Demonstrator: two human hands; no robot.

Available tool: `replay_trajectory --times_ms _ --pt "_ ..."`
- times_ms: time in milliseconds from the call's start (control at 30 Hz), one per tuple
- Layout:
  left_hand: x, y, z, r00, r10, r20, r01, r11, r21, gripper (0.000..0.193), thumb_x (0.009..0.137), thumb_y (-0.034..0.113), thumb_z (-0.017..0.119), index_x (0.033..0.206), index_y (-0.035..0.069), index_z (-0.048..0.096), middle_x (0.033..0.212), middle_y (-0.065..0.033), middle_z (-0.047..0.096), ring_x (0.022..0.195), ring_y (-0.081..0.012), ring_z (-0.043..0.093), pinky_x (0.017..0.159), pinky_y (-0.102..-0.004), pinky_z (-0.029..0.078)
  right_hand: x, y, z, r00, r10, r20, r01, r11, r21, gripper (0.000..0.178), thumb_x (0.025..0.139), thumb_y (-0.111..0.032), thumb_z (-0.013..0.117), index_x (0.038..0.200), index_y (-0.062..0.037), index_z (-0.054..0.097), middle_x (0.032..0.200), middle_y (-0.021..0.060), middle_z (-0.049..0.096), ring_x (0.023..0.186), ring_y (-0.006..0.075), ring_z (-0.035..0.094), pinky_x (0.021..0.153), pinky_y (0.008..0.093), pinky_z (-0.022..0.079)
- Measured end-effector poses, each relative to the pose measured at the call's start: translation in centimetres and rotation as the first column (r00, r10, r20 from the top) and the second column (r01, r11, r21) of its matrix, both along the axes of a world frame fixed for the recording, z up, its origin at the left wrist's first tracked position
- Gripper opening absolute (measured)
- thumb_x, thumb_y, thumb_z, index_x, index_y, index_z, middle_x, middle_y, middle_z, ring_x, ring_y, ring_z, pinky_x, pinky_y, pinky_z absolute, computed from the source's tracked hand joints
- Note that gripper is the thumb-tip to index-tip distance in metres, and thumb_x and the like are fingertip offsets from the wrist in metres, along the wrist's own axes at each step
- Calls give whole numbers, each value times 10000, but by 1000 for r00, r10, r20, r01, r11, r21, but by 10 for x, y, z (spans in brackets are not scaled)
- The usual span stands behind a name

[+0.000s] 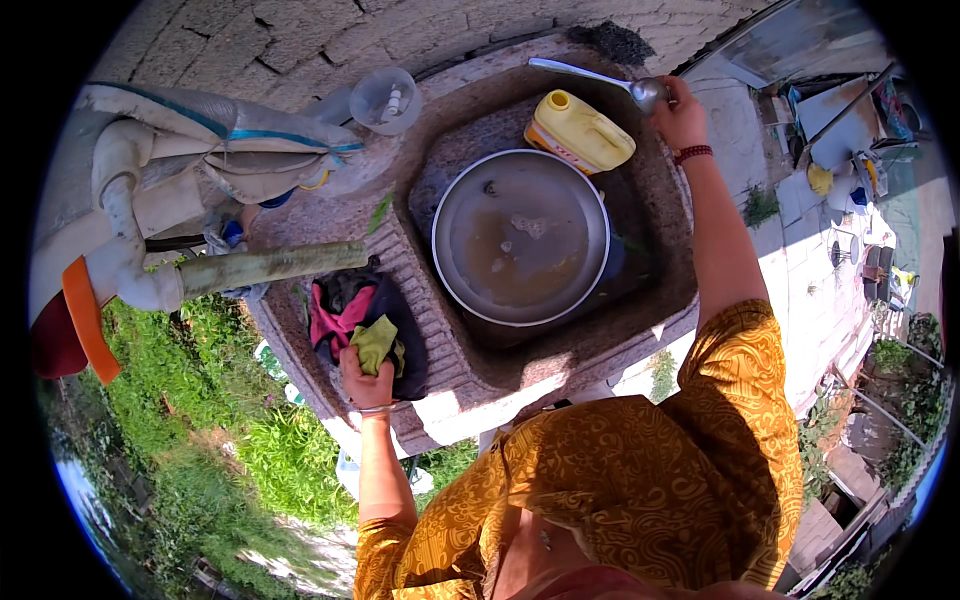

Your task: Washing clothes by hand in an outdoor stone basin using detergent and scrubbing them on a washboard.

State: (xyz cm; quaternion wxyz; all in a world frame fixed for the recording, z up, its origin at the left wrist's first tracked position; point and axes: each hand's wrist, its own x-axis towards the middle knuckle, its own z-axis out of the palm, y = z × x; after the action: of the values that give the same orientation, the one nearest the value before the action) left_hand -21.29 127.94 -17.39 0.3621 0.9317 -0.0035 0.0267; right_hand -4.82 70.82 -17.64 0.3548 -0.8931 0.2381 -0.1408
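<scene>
My left hand (366, 383) is closed on a yellow-green cloth (374, 344), above the ribbed left side of a stone sink (440, 335). Beneath that cloth lie a pink cloth (338, 318) and a dark cloth (408, 352). At the sink's far right corner, my right hand (681, 118) grips a metal ladle (590, 74) by its bowl end, the handle pointing left along the rim. In the basin rests a wide round metal pan (520, 240) with a little murky liquid in it. A yellow plastic jug (582, 134) with an uncapped mouth leans behind the pan.
A clear plastic tub (385, 101) stands on the sink's far left edge. From the left a pipe (272, 268) juts over the ledge, near a pale sack (265, 150). A rough block wall (300, 35) closes the far side. Green plants (285, 440) grow at lower left.
</scene>
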Motion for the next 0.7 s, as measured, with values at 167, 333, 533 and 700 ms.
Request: replay_trajectory --times_ms 167,333,533,700 --pt "-1 0 -1 1000 -5 21 5 1000 4 397 603 90 629 969 -8 509 883 -151 500 819 -339 521 790 -365 439 12 -2 -3 976 47 212 13 962 -274 246 775 -113 591 1019 -101 560 870 134 637 759 298 631 637 395 513" --pt "-1 -3 0 1000 -13 7 13 1000 23 407 604 86 626 981 -8 507 897 -157 508 835 -342 526 795 -368 436 15 1 -12 993 98 62 -33 752 -658 264 772 -112 603 1022 -140 522 986 82 582 752 287 625 623 405 521" --pt "-3 -1 -2 999 -28 27 26 998 50 424 604 78 619 1002 -1 500 912 -165 510 840 -356 523 795 -384 434 3 -5 -21 975 219 35 -109 611 -784 313 770 -312 662 1019 -166 538 1018 40 557 817 240 627 613 372 526" --pt "-1 -1 -3 998 -51 31 48 995 84 437 600 75 617 1011 -3 489 912 -170 506 836 -364 518 790 -388 434 1 -10 -17 975 220 24 -108 567 -816 437 763 -475 656 1049 -161 555 1046 46 552 853 232 626 648 354 527"
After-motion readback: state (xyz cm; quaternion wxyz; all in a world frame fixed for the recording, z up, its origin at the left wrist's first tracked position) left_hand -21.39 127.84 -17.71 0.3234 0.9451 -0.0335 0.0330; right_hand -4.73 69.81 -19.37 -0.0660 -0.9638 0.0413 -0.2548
